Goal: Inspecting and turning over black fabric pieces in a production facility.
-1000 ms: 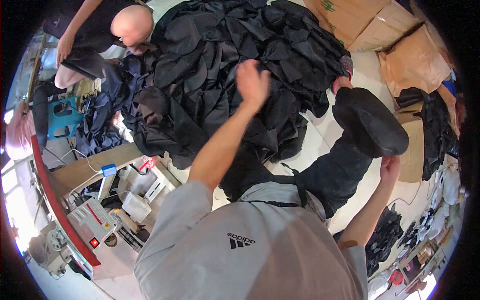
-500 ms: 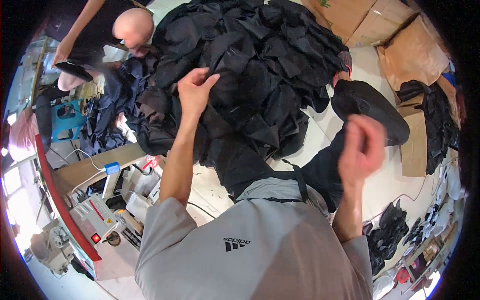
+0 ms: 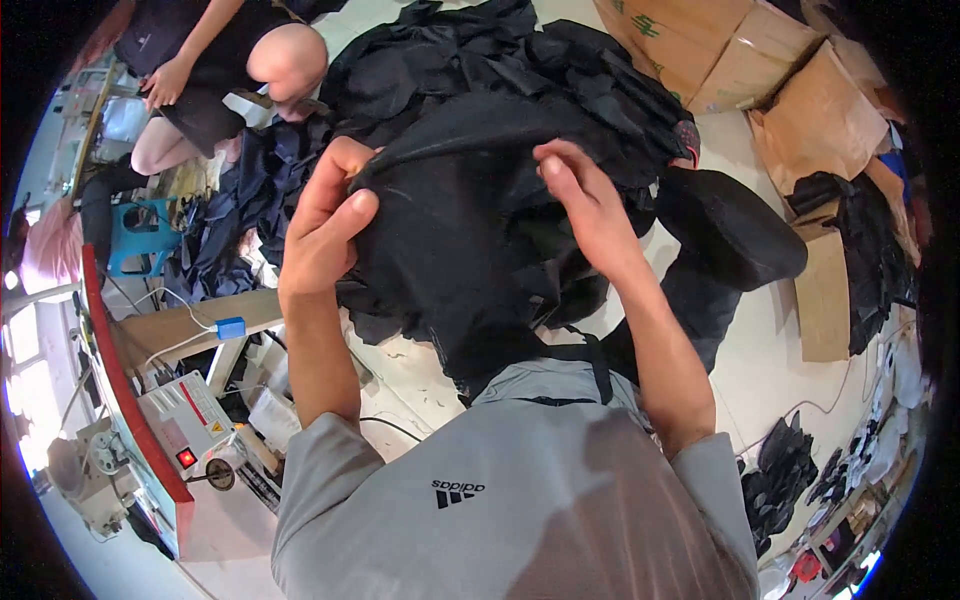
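I hold up a piece of black cloth (image 3: 460, 230) in front of my chest with both hands. My left hand (image 3: 325, 225) pinches its upper left edge, thumb on top. My right hand (image 3: 590, 205) grips the upper right edge. The piece hangs down to my grey shirt. Behind it lies a big heap of black cloth pieces (image 3: 520, 70) on the pale floor.
Another person (image 3: 215, 60) sits at the upper left beside dark blue fabric. A sewing station with a red-edged table (image 3: 125, 400) and control box stands at the left. Cardboard boxes (image 3: 700, 50) line the upper right. A black stack (image 3: 730, 230) sits on the right.
My left hand came back from the heap, my right hand came up, and both closed on one black piece, lifting it toward my chest.
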Demonstrator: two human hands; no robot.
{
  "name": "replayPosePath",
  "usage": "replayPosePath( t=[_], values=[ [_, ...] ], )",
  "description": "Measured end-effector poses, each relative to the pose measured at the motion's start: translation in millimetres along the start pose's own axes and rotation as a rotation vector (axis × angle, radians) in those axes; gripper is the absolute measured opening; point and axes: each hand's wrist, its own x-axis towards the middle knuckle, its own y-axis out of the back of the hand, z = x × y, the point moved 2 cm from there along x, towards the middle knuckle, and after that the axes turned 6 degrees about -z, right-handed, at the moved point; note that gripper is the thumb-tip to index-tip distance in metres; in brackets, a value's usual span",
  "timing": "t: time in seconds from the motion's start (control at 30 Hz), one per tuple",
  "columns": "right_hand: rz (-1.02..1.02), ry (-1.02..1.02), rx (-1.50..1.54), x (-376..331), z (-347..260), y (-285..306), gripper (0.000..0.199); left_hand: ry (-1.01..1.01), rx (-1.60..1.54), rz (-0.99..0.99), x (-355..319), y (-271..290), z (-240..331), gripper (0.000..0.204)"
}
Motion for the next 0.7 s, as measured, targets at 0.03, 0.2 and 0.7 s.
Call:
replayPosePath(
  t=[0.03, 0.2, 0.7],
  values=[
    [-0.089, -0.212, 0.117, 1, 7, 2, 0.055, 0.029, -0.008, 0.030, 1, -1, 3, 0.016],
    [-0.193, -0.004, 0.642, -11, 21, 7, 0.056, 0.095, 0.399, 0.009, 5, -9, 14, 0.017],
    [-0.239, -0.266, 1.077, 5, 30, -31, 0.075, -0.224, 1.043, -0.290, 45, -80, -26, 0.022]
  ],
)
